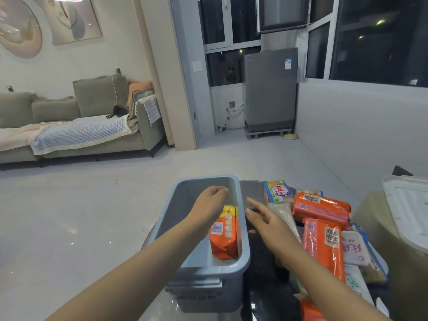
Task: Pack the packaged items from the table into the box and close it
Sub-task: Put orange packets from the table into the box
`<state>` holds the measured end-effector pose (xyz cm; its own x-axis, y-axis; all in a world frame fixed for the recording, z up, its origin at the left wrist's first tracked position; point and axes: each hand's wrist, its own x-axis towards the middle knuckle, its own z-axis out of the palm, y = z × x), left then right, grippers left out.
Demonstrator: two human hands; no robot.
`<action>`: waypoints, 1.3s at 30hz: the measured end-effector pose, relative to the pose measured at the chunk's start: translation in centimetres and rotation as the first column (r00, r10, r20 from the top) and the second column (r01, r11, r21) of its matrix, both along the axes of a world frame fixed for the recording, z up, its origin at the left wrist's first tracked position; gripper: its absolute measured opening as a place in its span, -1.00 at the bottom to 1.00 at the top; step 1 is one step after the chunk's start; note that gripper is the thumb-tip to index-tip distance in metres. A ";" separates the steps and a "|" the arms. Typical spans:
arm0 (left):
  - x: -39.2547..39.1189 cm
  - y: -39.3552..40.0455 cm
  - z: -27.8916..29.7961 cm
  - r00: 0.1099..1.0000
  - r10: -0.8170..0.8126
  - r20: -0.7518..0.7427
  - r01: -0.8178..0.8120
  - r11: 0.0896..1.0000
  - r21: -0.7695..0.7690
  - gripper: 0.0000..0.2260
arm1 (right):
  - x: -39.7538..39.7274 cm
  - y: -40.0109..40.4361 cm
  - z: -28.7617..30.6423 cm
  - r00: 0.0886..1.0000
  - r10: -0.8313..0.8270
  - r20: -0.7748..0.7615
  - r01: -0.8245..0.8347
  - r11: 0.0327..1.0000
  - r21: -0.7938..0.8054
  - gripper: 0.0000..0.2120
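Head view: the grey box (206,269) sits at the table's (261,262) left edge, one orange pack (224,237) already inside along its right wall; the left hand (209,202) hovers over the box, fingers loosely curled, holding nothing; the right hand (264,221) reaches toward 1 o'clock, fingers spread, empty, near a clear pack (283,216); more orange packs (322,209) lie at 3 o'clock; they look light, soft, crinkly and slick, best gripped across the middle; the table is dark and glossy; a white lid (407,212) waits at far right; pale floor (92,205), sofa (81,126) at 10 o'clock.
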<state>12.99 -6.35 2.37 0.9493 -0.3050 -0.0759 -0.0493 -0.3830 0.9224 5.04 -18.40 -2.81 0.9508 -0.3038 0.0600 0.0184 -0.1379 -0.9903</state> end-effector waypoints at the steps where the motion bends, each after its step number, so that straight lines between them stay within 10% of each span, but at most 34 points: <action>1: -0.9 -0.2 0.3 1.000 -0.017 0.018 0.017 1.000 0.003 -0.68 | -0.3 -0.2 0.1 1.000 -0.014 0.005 0.014 1.000 -0.004 -0.60; 11: -7.1 -3.1 0.3 0.958 -0.082 0.275 0.099 0.994 -0.046 -0.75 | -5.0 -5.5 0.8 0.979 -0.171 0.110 0.183 0.977 -0.112 -0.80; 21: -9.8 -8.6 -2.8 0.967 -0.252 0.038 0.253 0.967 -0.027 -0.77 | -8.1 -10.2 -0.2 0.932 -0.357 0.062 0.346 0.825 -0.447 -0.85; 26: -10.0 -10.0 -4.2 0.954 -0.288 -0.079 0.294 0.952 0.081 -0.70 | -8.8 -11.3 -0.6 0.918 -0.387 -0.089 0.278 0.786 -0.552 -0.56; 31: -10.0 -10.4 -4.9 0.938 -0.318 -0.142 0.326 0.944 0.043 -0.75 | -9.5 -11.7 -1.2 0.924 -0.317 -0.216 0.182 0.859 -0.479 -0.61; 39: -9.3 -10.6 -4.6 0.940 -0.316 -0.130 0.281 0.932 -0.231 -0.68 | -8.9 -11.9 -1.6 0.894 -0.447 0.020 0.433 0.854 -0.288 -0.71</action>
